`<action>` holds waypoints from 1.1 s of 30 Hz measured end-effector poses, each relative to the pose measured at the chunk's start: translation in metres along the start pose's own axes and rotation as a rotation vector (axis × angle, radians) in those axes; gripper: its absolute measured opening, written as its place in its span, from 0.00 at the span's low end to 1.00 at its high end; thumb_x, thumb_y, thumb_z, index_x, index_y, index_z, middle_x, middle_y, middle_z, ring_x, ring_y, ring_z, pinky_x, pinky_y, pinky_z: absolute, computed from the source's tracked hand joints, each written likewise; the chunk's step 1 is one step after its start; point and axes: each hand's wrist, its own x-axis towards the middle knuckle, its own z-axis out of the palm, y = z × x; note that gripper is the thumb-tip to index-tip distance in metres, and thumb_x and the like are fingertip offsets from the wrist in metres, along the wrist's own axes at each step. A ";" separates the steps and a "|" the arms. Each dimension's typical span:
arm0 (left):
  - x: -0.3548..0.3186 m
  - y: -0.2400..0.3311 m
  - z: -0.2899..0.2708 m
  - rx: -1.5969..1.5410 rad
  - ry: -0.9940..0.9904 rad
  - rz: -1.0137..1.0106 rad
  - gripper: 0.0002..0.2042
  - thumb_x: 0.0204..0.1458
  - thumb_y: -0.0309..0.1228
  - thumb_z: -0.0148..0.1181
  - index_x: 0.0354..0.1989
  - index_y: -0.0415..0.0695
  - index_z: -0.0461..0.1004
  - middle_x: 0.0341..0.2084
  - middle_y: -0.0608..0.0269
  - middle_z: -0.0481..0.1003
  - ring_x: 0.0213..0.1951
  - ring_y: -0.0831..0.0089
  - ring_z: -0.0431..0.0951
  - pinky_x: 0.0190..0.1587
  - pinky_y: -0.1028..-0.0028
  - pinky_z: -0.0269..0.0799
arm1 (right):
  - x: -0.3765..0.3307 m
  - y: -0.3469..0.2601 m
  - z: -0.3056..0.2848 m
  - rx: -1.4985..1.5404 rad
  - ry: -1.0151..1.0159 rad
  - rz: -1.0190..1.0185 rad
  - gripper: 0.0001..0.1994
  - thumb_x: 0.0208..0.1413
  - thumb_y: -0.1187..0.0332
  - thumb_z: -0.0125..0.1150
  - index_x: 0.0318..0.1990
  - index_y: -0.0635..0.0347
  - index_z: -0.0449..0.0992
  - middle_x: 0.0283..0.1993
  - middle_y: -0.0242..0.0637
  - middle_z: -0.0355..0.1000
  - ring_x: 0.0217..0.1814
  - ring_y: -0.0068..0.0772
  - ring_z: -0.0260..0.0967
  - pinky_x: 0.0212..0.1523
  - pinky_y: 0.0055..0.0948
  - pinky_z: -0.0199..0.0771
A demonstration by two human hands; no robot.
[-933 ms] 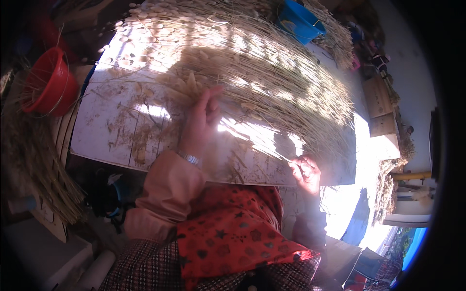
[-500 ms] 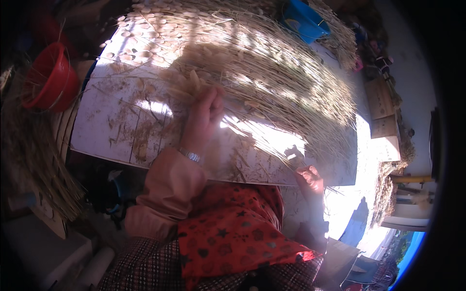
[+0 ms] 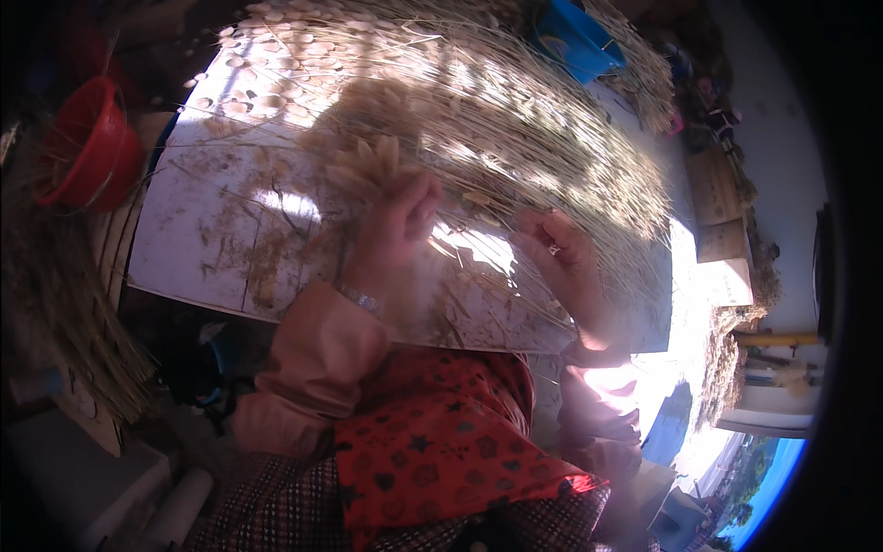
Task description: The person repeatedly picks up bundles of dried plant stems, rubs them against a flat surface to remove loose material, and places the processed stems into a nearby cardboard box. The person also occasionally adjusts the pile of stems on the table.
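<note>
Here the left hand (image 3: 397, 221) has its fingers curled around a small bunch of pale dried seed-head stalks (image 3: 368, 161), lifted just above the white board (image 3: 198, 244). The right hand (image 3: 566, 262) lies with loosely spread fingers on the long dry stems (image 3: 552, 138) strewn across the board. A red basket (image 3: 87, 147) sits at far left and a blue tub (image 3: 575, 41) beyond the stems.

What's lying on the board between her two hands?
In the head view, between the left hand and right hand lies a sunlit strip of white board crossed by thin dried stalks.
</note>
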 end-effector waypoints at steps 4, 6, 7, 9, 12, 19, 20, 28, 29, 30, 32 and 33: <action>-0.002 0.002 0.005 0.023 0.168 0.010 0.10 0.61 0.39 0.54 0.34 0.46 0.71 0.17 0.76 0.59 0.14 0.88 0.51 0.16 0.84 0.45 | 0.062 -0.018 0.054 0.114 -0.042 -0.052 0.15 0.54 0.73 0.65 0.49 0.61 0.73 0.33 0.31 0.74 0.30 0.18 0.68 0.33 0.22 0.72; -0.002 0.001 0.007 0.126 0.217 0.064 0.08 0.61 0.37 0.54 0.34 0.47 0.72 0.17 0.77 0.59 0.15 0.88 0.51 0.16 0.84 0.45 | 0.071 -0.020 0.067 0.125 -0.064 -0.062 0.16 0.53 0.73 0.66 0.49 0.59 0.73 0.33 0.29 0.73 0.30 0.17 0.67 0.33 0.21 0.72; -0.002 0.001 0.008 0.237 0.223 0.122 0.07 0.60 0.36 0.55 0.34 0.47 0.72 0.17 0.77 0.59 0.15 0.88 0.51 0.16 0.84 0.45 | 0.073 -0.020 0.074 0.190 -0.044 -0.062 0.16 0.53 0.72 0.66 0.50 0.58 0.73 0.33 0.29 0.72 0.31 0.17 0.66 0.33 0.20 0.72; -0.002 0.000 0.007 0.239 0.230 0.105 0.06 0.60 0.35 0.55 0.33 0.47 0.73 0.16 0.77 0.58 0.15 0.88 0.51 0.17 0.84 0.45 | 0.076 -0.019 0.076 0.323 -0.003 -0.040 0.16 0.52 0.72 0.67 0.49 0.57 0.73 0.34 0.28 0.71 0.31 0.16 0.65 0.33 0.19 0.71; -0.003 -0.003 0.005 0.042 0.214 -0.034 0.06 0.59 0.33 0.55 0.32 0.48 0.73 0.16 0.77 0.57 0.15 0.88 0.51 0.17 0.84 0.45 | 0.087 -0.017 0.067 0.395 -0.001 -0.054 0.15 0.52 0.71 0.67 0.48 0.58 0.74 0.35 0.28 0.70 0.31 0.16 0.64 0.34 0.18 0.70; -0.005 0.000 0.003 0.313 0.127 0.015 0.06 0.58 0.30 0.54 0.29 0.48 0.71 0.16 0.76 0.57 0.17 0.86 0.52 0.19 0.82 0.47 | 0.124 -0.025 0.061 0.270 -0.201 -0.158 0.08 0.54 0.71 0.64 0.41 0.63 0.78 0.38 0.32 0.74 0.40 0.21 0.71 0.41 0.23 0.72; -0.007 0.001 0.005 0.292 0.186 -0.053 0.06 0.58 0.30 0.53 0.28 0.48 0.71 0.16 0.75 0.58 0.17 0.86 0.53 0.20 0.82 0.47 | 0.125 -0.027 0.062 0.300 -0.204 -0.133 0.08 0.54 0.72 0.63 0.41 0.63 0.78 0.38 0.33 0.75 0.41 0.22 0.72 0.42 0.23 0.72; -0.007 0.006 0.017 0.301 0.142 -0.008 0.05 0.56 0.31 0.56 0.29 0.47 0.69 0.19 0.75 0.62 0.21 0.87 0.57 0.23 0.82 0.50 | 0.126 -0.046 0.059 0.333 -0.265 -0.251 0.10 0.50 0.69 0.63 0.41 0.56 0.80 0.36 0.36 0.77 0.34 0.30 0.76 0.34 0.28 0.75; -0.006 0.006 0.017 0.305 0.138 -0.025 0.05 0.56 0.31 0.56 0.29 0.47 0.69 0.19 0.75 0.62 0.21 0.87 0.57 0.23 0.81 0.51 | 0.127 -0.050 0.056 0.269 -0.297 -0.273 0.10 0.49 0.69 0.63 0.40 0.55 0.80 0.36 0.35 0.77 0.34 0.31 0.76 0.35 0.28 0.75; -0.007 0.007 0.017 0.295 0.095 0.008 0.06 0.56 0.31 0.56 0.28 0.47 0.69 0.20 0.75 0.62 0.22 0.87 0.57 0.24 0.81 0.51 | 0.128 -0.053 0.054 0.205 -0.327 -0.293 0.10 0.48 0.70 0.64 0.40 0.55 0.80 0.37 0.34 0.77 0.35 0.32 0.76 0.35 0.29 0.75; -0.008 0.007 0.018 0.306 0.082 -0.008 0.07 0.56 0.31 0.55 0.26 0.48 0.69 0.20 0.75 0.62 0.22 0.86 0.58 0.25 0.81 0.52 | 0.133 -0.056 0.050 0.201 -0.351 -0.310 0.11 0.46 0.71 0.63 0.40 0.53 0.80 0.38 0.33 0.76 0.37 0.34 0.75 0.37 0.30 0.75; -0.009 0.007 0.020 0.335 0.072 0.007 0.07 0.56 0.31 0.55 0.26 0.48 0.69 0.20 0.75 0.63 0.23 0.86 0.58 0.25 0.81 0.53 | 0.136 -0.056 0.050 0.198 -0.357 -0.357 0.12 0.45 0.71 0.63 0.39 0.53 0.80 0.39 0.32 0.76 0.38 0.34 0.75 0.37 0.31 0.75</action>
